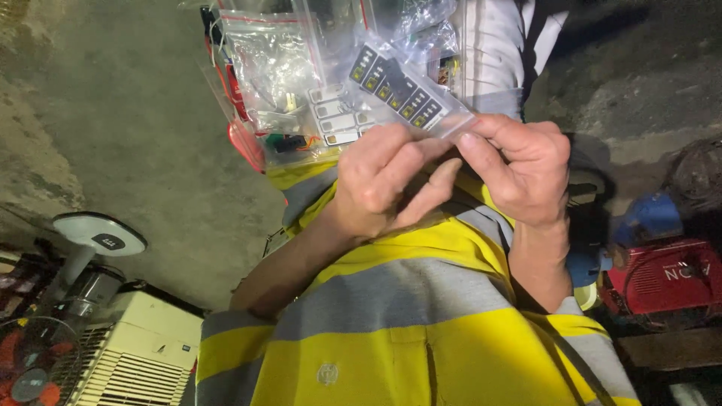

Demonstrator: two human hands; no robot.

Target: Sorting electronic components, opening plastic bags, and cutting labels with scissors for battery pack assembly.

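Both hands are raised in front of the yellow and grey high-visibility shirt. The left hand is curled narrow, its thumb and fingertips closed on the near edge of a small clear plastic zip bag; the right hand pinches the same edge from the right, so the two grips almost touch. The bag rises away from the fingers, up and to the left. Inside it lies a dark strip carrying a row of small yellow squares, tilted and well clear of the fingertips.

Just beyond, more clear plastic bags hang in a loose bunch, one holding a white segmented strip. I cannot tell whether either hand grips these or whether they only rest against the left hand's knuckles.

As I judge it, the danger is the thin hold: slick plastic pinched only at its rim could slide free, dropping the bag onto the grey concrete floor; a harder squeeze might bend the strip; the loose bunch could fall away if the left hand shifts.

At the near left stand a white pedestal fan base and a white ribbed appliance; at the right is a red machine casing.
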